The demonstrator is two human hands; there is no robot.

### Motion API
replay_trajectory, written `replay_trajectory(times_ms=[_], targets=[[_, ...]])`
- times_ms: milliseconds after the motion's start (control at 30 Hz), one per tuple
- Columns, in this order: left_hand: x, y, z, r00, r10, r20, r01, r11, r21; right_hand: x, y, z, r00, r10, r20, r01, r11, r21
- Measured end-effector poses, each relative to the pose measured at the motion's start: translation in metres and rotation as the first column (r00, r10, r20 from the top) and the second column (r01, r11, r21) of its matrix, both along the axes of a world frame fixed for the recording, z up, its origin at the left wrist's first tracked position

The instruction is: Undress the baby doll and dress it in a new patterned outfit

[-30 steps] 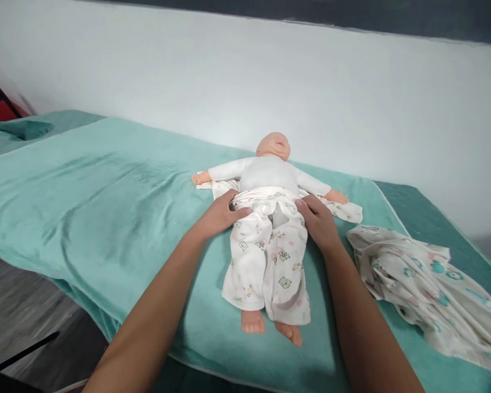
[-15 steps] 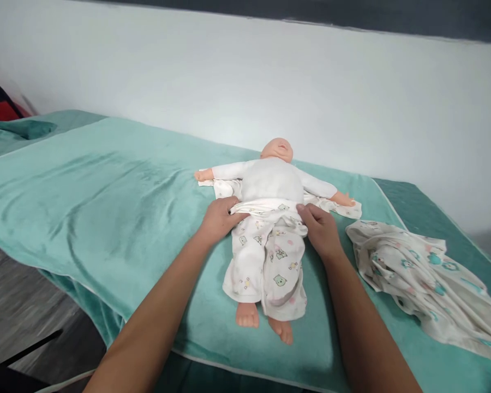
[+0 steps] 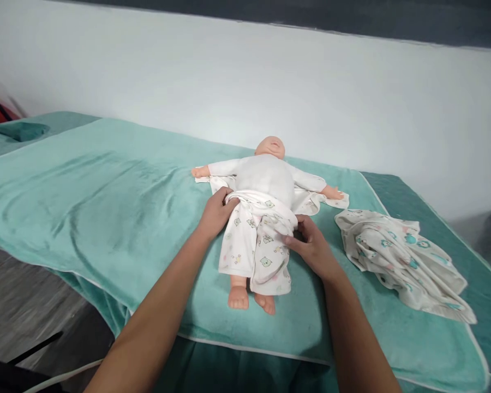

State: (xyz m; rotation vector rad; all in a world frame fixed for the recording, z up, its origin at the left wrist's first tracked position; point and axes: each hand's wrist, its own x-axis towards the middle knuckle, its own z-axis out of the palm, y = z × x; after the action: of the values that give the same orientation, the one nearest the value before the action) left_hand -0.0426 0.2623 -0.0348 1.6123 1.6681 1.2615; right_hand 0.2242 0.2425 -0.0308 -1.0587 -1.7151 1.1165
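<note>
While the left hand [image 3: 216, 212] is pinching the waistband [image 3: 256, 196] at one hip, printed baby pants [image 3: 239, 240] are covering the legs of a baby doll [image 3: 264, 177], which is lying on its back on a turquoise blanket [image 3: 118, 185]. Right hand [image 3: 313, 245] is touching the pants' other side; can't tell whether its fingers are gripping. Crumpled printed cloth [image 3: 396, 256] is lying farther right. If the hands are pulling unevenly, the waistband could be twisting. No brands, labels or writing are showing legibly.

left hand [image 3: 215, 215], right hand [image 3: 316, 250] — both bare | forearms [image 3: 163, 305] — bare too, slim, smooth, tapering forward
</note>
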Motion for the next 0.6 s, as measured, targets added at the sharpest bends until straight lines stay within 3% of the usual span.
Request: replay_trajectory(times_ms=[100, 200, 333, 467, 533, 600], targets=[[-0.002, -0.013, 0.0, 0.984, -0.136, 0.119, 0.143, 0.988, -0.05, -0.001, -0.012, 0.0, 0.995, -0.043, 0.088, 0.042, 0.999, 0.02], [0.0, -0.022, -0.002, 0.986, -0.165, 0.028, 0.165, 0.986, 0.015, -0.007, -0.018, 0.0, 0.977, -0.115, 0.181, 0.113, 0.993, 0.017], [0.008, -0.016, -0.007, 0.963, -0.021, -0.27, 0.065, 0.986, 0.154, -0.02, -0.016, -0.004, 0.92, -0.272, 0.281, 0.216, 0.952, 0.215], [0.017, -0.005, -0.008, 0.897, 0.244, -0.37, -0.2, 0.968, 0.153, -0.038, -0.01, -0.005, 0.868, -0.454, 0.202, 0.351, 0.848, 0.396], [0.019, -0.004, -0.008, 0.914, 0.231, -0.334, -0.196, 0.971, 0.136, -0.044, -0.008, -0.004, 0.858, -0.497, 0.131, 0.424, 0.828, 0.367], [0.018, -0.01, -0.007, 0.958, 0.139, -0.252, -0.103, 0.983, 0.151, -0.045, -0.008, -0.002, 0.87, -0.484, 0.096, 0.443, 0.852, 0.28]])
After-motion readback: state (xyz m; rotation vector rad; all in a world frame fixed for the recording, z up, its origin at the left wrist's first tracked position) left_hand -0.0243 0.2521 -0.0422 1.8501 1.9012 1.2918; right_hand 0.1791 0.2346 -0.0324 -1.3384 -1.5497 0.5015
